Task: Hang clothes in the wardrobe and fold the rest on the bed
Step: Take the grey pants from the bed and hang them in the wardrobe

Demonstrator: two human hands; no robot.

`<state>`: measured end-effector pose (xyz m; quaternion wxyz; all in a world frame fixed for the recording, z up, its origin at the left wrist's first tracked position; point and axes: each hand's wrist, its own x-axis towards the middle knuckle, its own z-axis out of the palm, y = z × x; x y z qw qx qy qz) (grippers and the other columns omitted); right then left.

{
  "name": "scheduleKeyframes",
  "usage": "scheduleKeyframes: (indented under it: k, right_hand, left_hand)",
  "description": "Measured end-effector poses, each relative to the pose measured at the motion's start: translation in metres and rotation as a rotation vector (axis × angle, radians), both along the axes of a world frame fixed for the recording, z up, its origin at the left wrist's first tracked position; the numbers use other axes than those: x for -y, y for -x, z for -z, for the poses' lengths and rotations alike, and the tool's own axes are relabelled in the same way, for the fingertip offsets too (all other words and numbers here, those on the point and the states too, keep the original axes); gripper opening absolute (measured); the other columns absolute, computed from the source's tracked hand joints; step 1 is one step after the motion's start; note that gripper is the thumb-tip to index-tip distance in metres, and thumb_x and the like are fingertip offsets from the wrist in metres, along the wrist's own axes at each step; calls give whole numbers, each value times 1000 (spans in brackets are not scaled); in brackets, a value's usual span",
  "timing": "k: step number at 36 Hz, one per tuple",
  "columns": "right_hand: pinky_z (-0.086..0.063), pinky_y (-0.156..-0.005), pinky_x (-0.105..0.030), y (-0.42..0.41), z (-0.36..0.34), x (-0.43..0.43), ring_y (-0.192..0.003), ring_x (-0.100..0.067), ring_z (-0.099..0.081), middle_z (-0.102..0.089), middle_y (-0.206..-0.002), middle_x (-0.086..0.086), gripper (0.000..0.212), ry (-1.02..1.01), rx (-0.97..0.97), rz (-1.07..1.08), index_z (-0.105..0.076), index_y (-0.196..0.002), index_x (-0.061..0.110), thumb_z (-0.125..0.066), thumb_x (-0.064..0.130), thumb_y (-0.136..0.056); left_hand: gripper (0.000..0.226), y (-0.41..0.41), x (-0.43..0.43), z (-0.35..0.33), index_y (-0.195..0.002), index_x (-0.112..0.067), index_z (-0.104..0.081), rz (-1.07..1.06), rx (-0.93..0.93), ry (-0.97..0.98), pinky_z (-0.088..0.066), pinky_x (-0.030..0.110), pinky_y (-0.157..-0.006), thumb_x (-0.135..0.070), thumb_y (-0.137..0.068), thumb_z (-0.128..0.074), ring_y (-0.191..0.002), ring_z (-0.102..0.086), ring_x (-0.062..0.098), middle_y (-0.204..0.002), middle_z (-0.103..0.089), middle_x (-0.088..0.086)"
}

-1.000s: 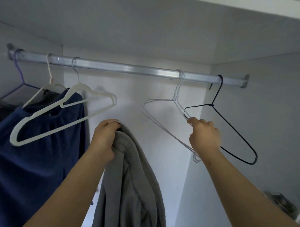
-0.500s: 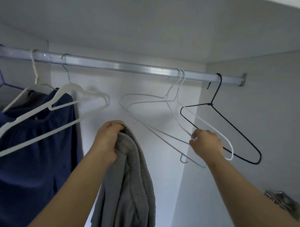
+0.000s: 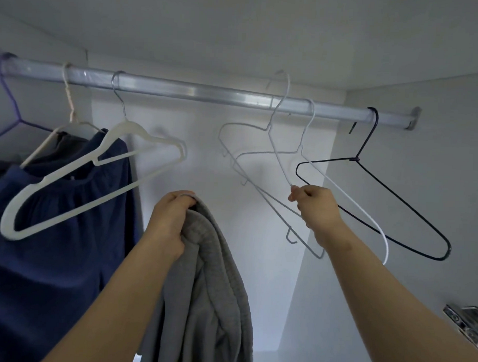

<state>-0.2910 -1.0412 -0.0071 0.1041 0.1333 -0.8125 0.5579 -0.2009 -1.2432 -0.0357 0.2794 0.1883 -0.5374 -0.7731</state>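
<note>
— How far along is the hanging, as you are seeing it?

— I am thinking it is in an early or middle stage. One dark blue fabric garment (image 3: 53, 255) is already hanging at the left of the silver metal rod (image 3: 195, 90), inside the white wardrobe (image 3: 421, 200). A thick white plastic hanger (image 3: 131, 128) is hanging in front of it and is looking empty.

— And which piece is being worked on?

— The soft grey fleece garment (image 3: 209, 288). It is not sitting on any hanger yet. The left hand (image 3: 170, 221) is gripping its top edge with the fingers curled round the cloth. The rest is drooping down in the near middle, below the rod.

— What is the right hand doing?

— The right hand (image 3: 317, 208) is pinching the wire of a thin grey wire hanger (image 3: 279, 155). The hook of this one is showing above the rod, not around it, so I am judging that it is free of the rod.

— Are other hangers waiting?

— Yes. A thin white wire hanger (image 3: 351, 202) and a thin black wire hanger (image 3: 353, 159) are hanging on the right part of the rod, both bare.

— So what is remaining?

— The grey garment is needing to go on the wire hanger, and the hanger back on the rod. About the folding I am not able to say: the bed is not showing in this view, nor any other clothes.
</note>
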Motion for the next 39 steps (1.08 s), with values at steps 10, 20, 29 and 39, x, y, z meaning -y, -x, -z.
scheduleKeyframes:
  k: [10,20,29,39]
  right_hand:
    - [-25,-50,-24,-25,56,4,-49,-13,-29,-36,-48,4,30,102,94,-90,-55,-59,11,-64,21,-86]
    - [-31,-47,-10,-58,138,-6,-44,-2,-34,-40,-43,14,31,-81,196,-215,-53,-62,7,-67,23,-84]
    - [-30,-45,-8,-85,200,-30,-40,-2,-38,-38,-37,13,39,-223,373,-238,-45,-51,15,-68,19,-83]
    - [-46,-65,-20,-105,201,1,-66,-9,-55,-60,-77,5,14,23,468,-343,-58,-91,31,-61,18,-87]
  left_hand:
    - [21,-11,3,24,-82,-23,-62,91,108,58,-46,26,-62,-11,-93,-48,-74,-53,15,-83,-57,4]
    - [35,-13,-11,65,-122,-21,-50,304,199,-59,-47,26,-75,-4,-91,-48,-84,-54,17,-94,-57,7]
    - [25,-21,-23,113,-81,-14,-60,387,238,-214,-46,30,-70,2,-90,-43,-69,-54,21,-67,-59,6]
    - [29,-26,-62,142,-61,-11,-57,438,422,73,-44,29,-66,8,-82,-52,-65,-52,20,-52,-58,3]
